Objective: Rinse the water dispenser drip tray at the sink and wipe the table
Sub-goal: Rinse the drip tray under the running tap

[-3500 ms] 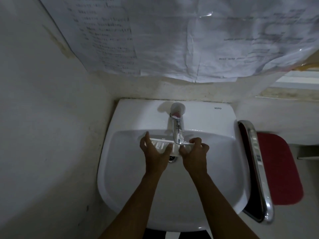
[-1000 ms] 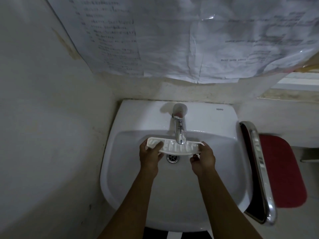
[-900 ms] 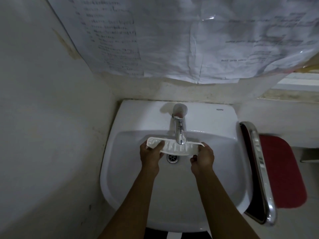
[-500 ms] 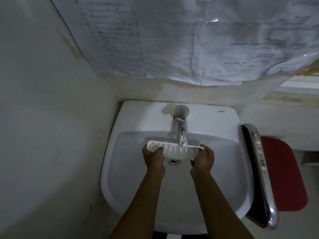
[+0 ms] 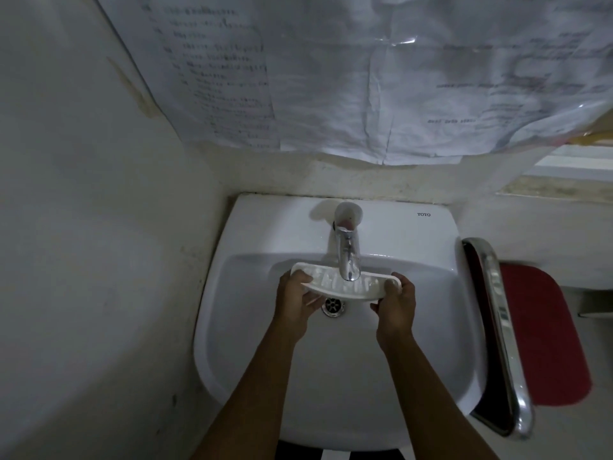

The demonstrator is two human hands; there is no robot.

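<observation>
The white drip tray (image 5: 345,287), long and curved with a ribbed inside, is held level under the chrome tap (image 5: 346,257) over the white sink (image 5: 232,327). My left hand (image 5: 297,302) grips its left end, thumb on the rim. My right hand (image 5: 396,302) grips its right end. The tap spout hides the tray's middle. The drain (image 5: 333,305) lies just below the tray, between my hands.
A wall stands close on the left, and crumpled printed sheets (image 5: 365,78) hang above the sink. A chair with a chrome frame (image 5: 501,327) and red seat (image 5: 544,336) presses against the sink's right edge.
The tray was held nearly on edge 3.5 s ago; my hands have spread to its two ends and turned it level under the tap. My head has shifted slightly.
</observation>
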